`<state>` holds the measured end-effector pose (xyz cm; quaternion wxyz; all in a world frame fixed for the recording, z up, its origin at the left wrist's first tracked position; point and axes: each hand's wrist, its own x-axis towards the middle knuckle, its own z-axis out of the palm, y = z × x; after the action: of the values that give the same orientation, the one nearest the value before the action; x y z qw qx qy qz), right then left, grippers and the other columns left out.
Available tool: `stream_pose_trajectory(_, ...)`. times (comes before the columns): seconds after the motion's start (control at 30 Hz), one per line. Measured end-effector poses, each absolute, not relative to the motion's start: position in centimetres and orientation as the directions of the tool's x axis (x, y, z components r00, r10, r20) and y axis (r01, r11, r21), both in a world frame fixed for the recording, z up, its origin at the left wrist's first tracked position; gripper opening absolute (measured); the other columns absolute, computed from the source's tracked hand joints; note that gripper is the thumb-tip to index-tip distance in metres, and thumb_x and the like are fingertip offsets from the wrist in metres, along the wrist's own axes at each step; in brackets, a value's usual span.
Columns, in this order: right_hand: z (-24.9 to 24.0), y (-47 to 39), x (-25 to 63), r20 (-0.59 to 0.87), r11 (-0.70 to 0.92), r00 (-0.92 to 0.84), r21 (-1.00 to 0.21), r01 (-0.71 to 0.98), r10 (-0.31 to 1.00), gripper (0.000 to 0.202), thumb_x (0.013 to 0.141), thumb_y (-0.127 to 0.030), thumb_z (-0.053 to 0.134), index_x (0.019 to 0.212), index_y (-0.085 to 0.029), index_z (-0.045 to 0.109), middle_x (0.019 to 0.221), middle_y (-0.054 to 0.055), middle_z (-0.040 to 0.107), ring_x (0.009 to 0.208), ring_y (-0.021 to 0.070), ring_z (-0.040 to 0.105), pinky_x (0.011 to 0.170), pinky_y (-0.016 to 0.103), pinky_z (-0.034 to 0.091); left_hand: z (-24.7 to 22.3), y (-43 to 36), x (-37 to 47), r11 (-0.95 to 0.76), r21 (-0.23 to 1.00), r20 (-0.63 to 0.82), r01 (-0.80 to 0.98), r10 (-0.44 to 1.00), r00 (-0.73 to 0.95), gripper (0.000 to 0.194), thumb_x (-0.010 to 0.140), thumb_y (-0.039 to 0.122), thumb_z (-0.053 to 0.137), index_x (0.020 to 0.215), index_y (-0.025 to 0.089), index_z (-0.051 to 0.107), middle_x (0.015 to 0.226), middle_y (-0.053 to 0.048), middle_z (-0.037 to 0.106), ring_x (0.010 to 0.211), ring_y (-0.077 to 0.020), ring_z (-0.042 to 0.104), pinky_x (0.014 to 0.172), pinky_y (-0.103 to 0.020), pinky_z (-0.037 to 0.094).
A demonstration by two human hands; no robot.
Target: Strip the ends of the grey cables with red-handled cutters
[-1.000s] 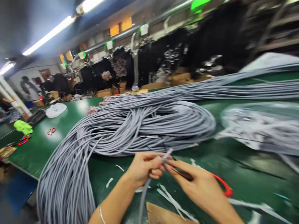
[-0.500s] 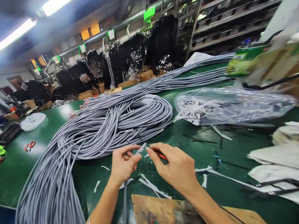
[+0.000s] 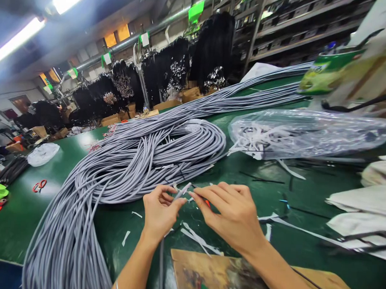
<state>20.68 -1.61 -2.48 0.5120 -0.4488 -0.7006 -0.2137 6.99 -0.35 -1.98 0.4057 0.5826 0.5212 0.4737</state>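
My left hand (image 3: 161,211) pinches a grey cable (image 3: 161,262) close to its end between thumb and fingers. The cable's pale tip (image 3: 185,188) points up and to the right, and its length hangs down below the hand. Just right of that tip, my right hand (image 3: 230,210) has its thumb and forefinger brought together. Whatever they grip is too small to make out. A red-orange bit (image 3: 207,203) shows under the right fingers; I cannot tell whether it is held. Beyond both hands lies a large coil of grey cables (image 3: 147,159).
White scraps (image 3: 198,238) litter the green table (image 3: 119,226). A stained board (image 3: 187,268) lies in front. At right are a clear plastic bag (image 3: 308,132) of white strips and pale cloth gloves (image 3: 366,203). Red-handled cutters (image 3: 39,186) lie at left.
My right hand's fingers have straightened and shifted slightly right. The cable tip between the hands shows a little more. The view has shifted slightly.
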Motion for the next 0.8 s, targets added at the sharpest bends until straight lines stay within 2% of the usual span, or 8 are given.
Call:
stream_pose_trajectory(0.13, -2.45, -1.64, 20.63, 0.902, 0.489, -0.111, -0.120, 0.864, 0.416, 0.029, 0.090, -0.019, 0.045, 0.065, -0.017, 0.060, 0.055, 0.000, 0.063, 0.054, 0.0138, 0.050, 0.061, 0.030, 0.030, -1.93, -0.43, 7.06, -0.127, 0.962, 0.121, 0.243, 0.992, 0.038, 0.017, 0.061, 0.021, 0.066, 0.075, 0.012, 0.067, 0.047, 0.004, 0.053, 0.038, -0.0065, 0.044, 0.038, -0.017, 0.034)
stream_pose_trajectory(0.4, -2.49, -1.68, 20.64, 0.913, 0.506, -0.092, -0.135, 0.852, 0.398, 0.027, 0.088, -0.020, 0.048, 0.065, -0.017, 0.060, 0.056, 0.000, 0.064, 0.053, 0.0130, 0.050, 0.061, 0.029, 0.032, -2.45, -0.25, 6.87, -0.230, 0.919, 0.228, 0.319, 0.973, 0.043, 0.016, 0.065, 0.017, 0.064, 0.079, 0.013, 0.071, 0.058, -0.001, 0.061, 0.044, -0.0082, 0.046, 0.042, -0.019, 0.038)
stream_pose_trajectory(0.57, -2.57, -1.57, 20.60, 0.909, 0.491, -0.131, -0.089, 0.867, 0.396, 0.028, 0.089, -0.018, 0.046, 0.066, -0.017, 0.061, 0.055, 0.001, 0.064, 0.054, 0.0141, 0.050, 0.060, 0.030, 0.031, -2.44, -0.38, 6.85, -0.329, 0.854, 0.330, 0.403, 0.941, 0.070, 0.015, 0.066, 0.013, 0.066, 0.079, 0.014, 0.072, 0.059, -0.001, 0.060, 0.049, -0.0092, 0.048, 0.047, -0.019, 0.039)
stream_pose_trajectory(0.8, -2.67, -1.65, 20.60, 0.915, 0.508, -0.111, -0.111, 0.854, 0.387, 0.024, 0.088, -0.019, 0.050, 0.067, -0.016, 0.060, 0.057, 0.001, 0.065, 0.053, 0.0138, 0.051, 0.059, 0.030, 0.032, -2.24, -0.39, 6.73, -0.380, 0.794, 0.385, 0.474, 0.918, 0.090, 0.016, 0.067, 0.010, 0.065, 0.080, 0.015, 0.072, 0.058, 0.000, 0.059, 0.049, -0.0091, 0.047, 0.048, -0.019, 0.039)
